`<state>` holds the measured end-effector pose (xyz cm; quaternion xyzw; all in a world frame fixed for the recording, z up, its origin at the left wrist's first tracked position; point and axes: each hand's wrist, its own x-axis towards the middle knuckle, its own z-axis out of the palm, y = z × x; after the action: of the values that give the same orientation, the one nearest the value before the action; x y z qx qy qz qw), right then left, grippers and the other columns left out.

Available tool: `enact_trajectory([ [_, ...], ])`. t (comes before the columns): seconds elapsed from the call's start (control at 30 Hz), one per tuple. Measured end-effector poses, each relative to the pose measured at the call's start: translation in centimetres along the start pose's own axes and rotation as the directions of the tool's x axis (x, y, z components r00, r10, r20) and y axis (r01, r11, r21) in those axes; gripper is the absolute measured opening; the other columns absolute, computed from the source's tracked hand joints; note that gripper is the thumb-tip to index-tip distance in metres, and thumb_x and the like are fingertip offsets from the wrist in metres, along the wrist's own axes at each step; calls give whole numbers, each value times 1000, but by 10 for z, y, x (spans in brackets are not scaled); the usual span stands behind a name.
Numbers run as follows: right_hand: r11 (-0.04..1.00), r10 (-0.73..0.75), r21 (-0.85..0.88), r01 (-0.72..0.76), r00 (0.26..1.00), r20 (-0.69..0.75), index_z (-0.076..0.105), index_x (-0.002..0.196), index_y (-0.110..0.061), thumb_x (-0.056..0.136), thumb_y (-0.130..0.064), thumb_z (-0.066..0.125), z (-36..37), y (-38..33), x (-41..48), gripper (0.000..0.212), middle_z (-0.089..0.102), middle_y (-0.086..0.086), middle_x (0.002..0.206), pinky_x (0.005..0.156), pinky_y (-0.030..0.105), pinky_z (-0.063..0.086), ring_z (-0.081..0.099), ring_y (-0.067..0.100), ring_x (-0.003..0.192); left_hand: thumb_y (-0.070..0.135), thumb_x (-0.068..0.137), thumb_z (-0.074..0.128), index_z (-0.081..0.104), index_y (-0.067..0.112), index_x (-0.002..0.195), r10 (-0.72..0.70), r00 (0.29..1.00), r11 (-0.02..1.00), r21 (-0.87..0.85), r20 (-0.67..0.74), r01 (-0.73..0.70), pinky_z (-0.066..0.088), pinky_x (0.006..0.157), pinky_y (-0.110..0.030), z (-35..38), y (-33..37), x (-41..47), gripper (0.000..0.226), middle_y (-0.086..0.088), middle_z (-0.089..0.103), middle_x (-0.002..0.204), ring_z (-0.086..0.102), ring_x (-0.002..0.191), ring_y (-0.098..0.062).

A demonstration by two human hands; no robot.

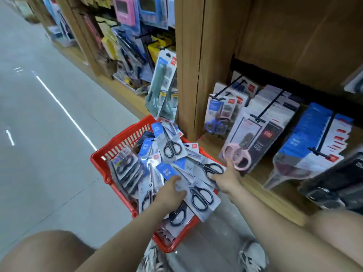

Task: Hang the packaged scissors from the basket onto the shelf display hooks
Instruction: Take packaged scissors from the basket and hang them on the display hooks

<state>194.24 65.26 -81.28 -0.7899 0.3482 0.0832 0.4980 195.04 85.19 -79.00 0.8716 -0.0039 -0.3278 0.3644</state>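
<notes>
Two bare hands are seen over a red basket (125,141) heaped with carded scissors. One pack of black-handled scissors (200,195), lying on top of the heap, is gripped at its left edge by the left hand (170,193), thumb curled onto the card. A neighbouring scissors pack (211,168) is touched by the right hand (225,179); whether it is clasped cannot be told. Black display hooks (262,112) on the wooden shelf (255,185) are hung with further packs, a pink-handled pair (238,154) foremost.
</notes>
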Motion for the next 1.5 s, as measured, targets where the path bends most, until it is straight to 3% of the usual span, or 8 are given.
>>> enact_trajectory([
  [0.23,903,31,-429,-10,999,43,42,140,-32,66,-41,80,-5,4,-7,84,51,10,139,104,41,43,47,31,127,8,93,65,56,15,114,-119,992,867,-491,-46,82,44,61,-31,-2,15,0,24,-6,55,73,48,55,-16],
  [0.47,718,-134,-645,260,962,240,15,155,-30,70,-66,72,-6,-15,0,108,16,4,161,114,54,30,20,33,146,-8,87,34,63,12,107,-204,963,885,-453,-175,105,46,57,-30,-35,11,-24,40,-12,57,74,53,63,-26],
  [0.77,604,29,-771,203,961,276,18,148,-19,52,-52,86,5,-33,-31,122,30,13,133,100,43,44,34,32,127,-10,87,48,36,26,142,-165,930,868,-497,-327,-21,56,70,-34,-74,14,-41,67,-1,66,93,66,74,-15],
  [0.9,772,100,-617,157,927,361,37,135,-13,46,-53,91,-41,-41,-41,111,37,6,121,83,33,56,57,19,99,-11,86,42,51,11,130,-240,939,714,-700,-248,-3,41,53,-28,-71,33,-34,50,-4,56,64,47,48,-15],
  [1.07,999,35,-21,-29,884,466,54,101,-20,53,-56,90,-74,-22,-61,70,62,-8,73,51,21,43,58,2,57,-5,86,37,43,13,65,-164,965,687,-726,-205,-38,23,46,-29,-45,60,-38,29,-2,35,43,32,39,-17],
  [1.17,926,-18,349,-147,904,428,65,89,-18,87,-52,64,-73,-21,-71,34,65,-9,57,44,18,37,55,2,44,4,97,45,54,13,80,-75,975,684,-722,-208,-101,38,47,-25,-32,69,-38,21,-1,54,55,46,48,-18],
  [1.33,663,-54,685,-303,893,448,66,79,-13,96,-27,56,-78,-18,-89,25,69,3,61,39,20,46,63,11,45,16,99,47,52,21,113,-19,918,753,-610,-396,-247,52,90,-44,-28,76,-32,15,-6,68,101,65,87,-28],
  [1.5,649,-177,722,-238,876,448,67,118,-1,80,-16,70,-66,-22,-91,41,69,23,120,99,50,52,67,33,108,14,102,45,49,22,113,34,909,765,-574,-415,-291,51,66,-23,-23,82,-43,14,-1,68,95,62,73,-14],
])
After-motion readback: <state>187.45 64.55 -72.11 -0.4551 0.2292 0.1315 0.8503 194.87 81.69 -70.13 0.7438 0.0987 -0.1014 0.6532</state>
